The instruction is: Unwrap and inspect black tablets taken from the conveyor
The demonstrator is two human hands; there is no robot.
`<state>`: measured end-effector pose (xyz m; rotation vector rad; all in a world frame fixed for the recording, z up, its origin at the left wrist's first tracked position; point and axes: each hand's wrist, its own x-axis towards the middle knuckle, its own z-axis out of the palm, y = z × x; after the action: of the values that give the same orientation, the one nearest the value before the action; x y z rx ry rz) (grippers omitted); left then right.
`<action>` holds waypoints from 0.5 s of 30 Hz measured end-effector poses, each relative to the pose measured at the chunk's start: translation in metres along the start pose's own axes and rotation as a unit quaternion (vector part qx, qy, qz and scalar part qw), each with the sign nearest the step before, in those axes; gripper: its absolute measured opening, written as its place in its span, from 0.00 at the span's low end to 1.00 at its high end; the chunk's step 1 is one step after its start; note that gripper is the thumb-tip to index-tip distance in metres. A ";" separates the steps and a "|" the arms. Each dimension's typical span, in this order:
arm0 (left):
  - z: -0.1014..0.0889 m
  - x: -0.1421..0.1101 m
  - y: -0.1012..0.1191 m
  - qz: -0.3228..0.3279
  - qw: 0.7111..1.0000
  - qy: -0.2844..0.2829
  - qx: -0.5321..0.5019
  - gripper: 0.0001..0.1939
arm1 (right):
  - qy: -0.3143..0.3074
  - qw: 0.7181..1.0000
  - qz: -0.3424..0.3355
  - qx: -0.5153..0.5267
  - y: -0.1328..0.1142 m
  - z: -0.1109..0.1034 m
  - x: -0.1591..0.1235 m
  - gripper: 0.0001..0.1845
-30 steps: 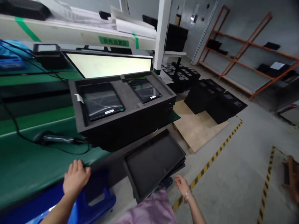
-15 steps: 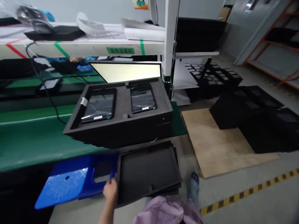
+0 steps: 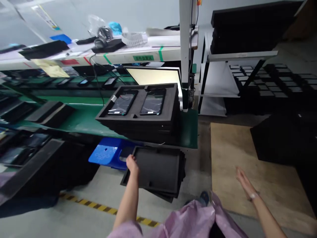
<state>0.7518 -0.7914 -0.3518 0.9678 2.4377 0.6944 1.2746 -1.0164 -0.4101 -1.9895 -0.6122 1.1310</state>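
Gripping the near edge of a stack of black foam trays [image 3: 158, 170], the left hand [image 3: 131, 164] sits at the stack's left corner, with fingers curled over the rim and the grip clamped on the top tray. The forearm reaches straight out and forward from a lilac smock [image 3: 190, 221]. The stack sits low, just below the front edge of a green worktop [image 3: 84, 112] and tilted slightly, with a blue plastic stool [image 3: 105, 153] just beside it on the left. Its top tray has a shallow rectangular recess with nothing in it.

The right hand [image 3: 244, 180] is out to the side, over a cardboard sheet [image 3: 228, 155] on the floor. Its fingers are straight and the grip is apart, holding nothing, with a thin band on the wrist [image 3: 253, 196].

Up on the worktop stands a second stack of foam trays [image 3: 138, 130], its top tray holding two tablets [image 3: 122, 103] [image 3: 152, 103] side by side — a white tag [image 3: 114, 98] sits on its left corner. Above, a shelf edge [image 3: 74, 59] carries a green label [image 3: 143, 58] with Chinese characters, too small to read. Yellow-and-black tape [image 3: 106, 209] runs along the floor.
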 end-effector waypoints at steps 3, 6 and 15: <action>-0.019 0.046 0.037 0.014 0.999 0.036 -0.028 0.18 | -0.124 0.988 -0.087 0.030 -0.066 0.084 0.024 0.45; -0.032 0.086 0.072 0.037 0.997 0.058 -0.034 0.19 | -0.228 0.959 -0.156 0.057 -0.128 0.165 0.023 0.38; -0.035 0.163 0.133 0.206 0.973 0.077 0.074 0.19 | -0.283 0.942 -0.130 0.122 -0.244 0.269 0.053 0.34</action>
<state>0.6909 -0.6003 -0.2785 1.5623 2.4699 0.7533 1.0576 -0.7317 -0.3300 -1.3186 -0.9437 1.5331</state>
